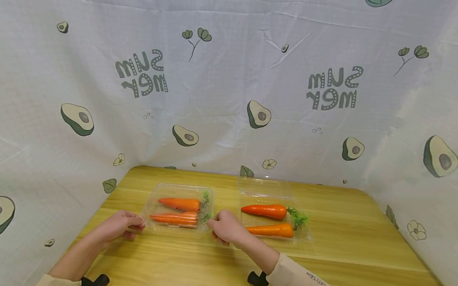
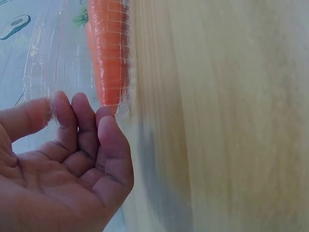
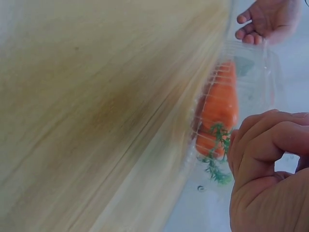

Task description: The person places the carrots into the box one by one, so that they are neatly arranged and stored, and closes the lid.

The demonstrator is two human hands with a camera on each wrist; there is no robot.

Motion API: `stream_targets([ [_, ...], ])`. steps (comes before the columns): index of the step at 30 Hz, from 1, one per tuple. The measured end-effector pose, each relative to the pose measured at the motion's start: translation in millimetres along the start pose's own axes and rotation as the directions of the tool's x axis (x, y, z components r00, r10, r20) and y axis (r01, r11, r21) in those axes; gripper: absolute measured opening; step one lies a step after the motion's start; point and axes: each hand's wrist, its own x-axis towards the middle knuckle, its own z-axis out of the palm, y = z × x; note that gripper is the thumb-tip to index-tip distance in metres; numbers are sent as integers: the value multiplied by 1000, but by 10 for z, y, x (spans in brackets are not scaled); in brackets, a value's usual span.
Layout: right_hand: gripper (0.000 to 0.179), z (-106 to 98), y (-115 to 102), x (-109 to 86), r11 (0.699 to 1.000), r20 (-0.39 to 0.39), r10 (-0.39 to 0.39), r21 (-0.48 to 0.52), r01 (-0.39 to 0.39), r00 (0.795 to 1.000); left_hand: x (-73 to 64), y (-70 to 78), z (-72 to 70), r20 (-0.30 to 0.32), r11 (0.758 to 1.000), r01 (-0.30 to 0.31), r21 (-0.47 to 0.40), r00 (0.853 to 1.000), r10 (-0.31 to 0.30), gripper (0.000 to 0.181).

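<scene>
A clear plastic clamshell box (image 1: 181, 189) with its lid down lies at left centre of the table. Inside are an upper carrot (image 1: 181, 204) and a lower carrot (image 1: 174, 219), green tops to the right. My left hand (image 1: 120, 225) pinches the box's left edge between thumb and fingertips, as the left wrist view shows. At the box's right front corner, my right hand (image 1: 226, 228) grips the edge with curled fingers; its fingertips are partly hidden in the right wrist view.
Right of it lies a second clear box (image 1: 268, 187), lid folded back, holding an upper carrot (image 1: 265, 211) and a lower carrot (image 1: 274, 231). The wooden table (image 1: 173, 267) meets a white printed curtain (image 1: 218, 83) at the back and sides.
</scene>
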Motion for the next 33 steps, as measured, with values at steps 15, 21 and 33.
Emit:
stream_targets([
  [15, 38, 71, 51, 13, 993, 3, 59, 100, -59, 998, 2, -21, 21, -38, 1000, 29, 13, 999, -28, 36],
  [21, 30, 102, 72, 10, 986, 3, 70, 152, -69, 998, 6, -21, 25, -43, 999, 31, 7, 999, -31, 35],
  [33, 42, 136, 64, 24, 965, 20, 103, 240, -105, 994, 16, 0, 31, -68, 999, 35, -3, 997, -35, 32],
])
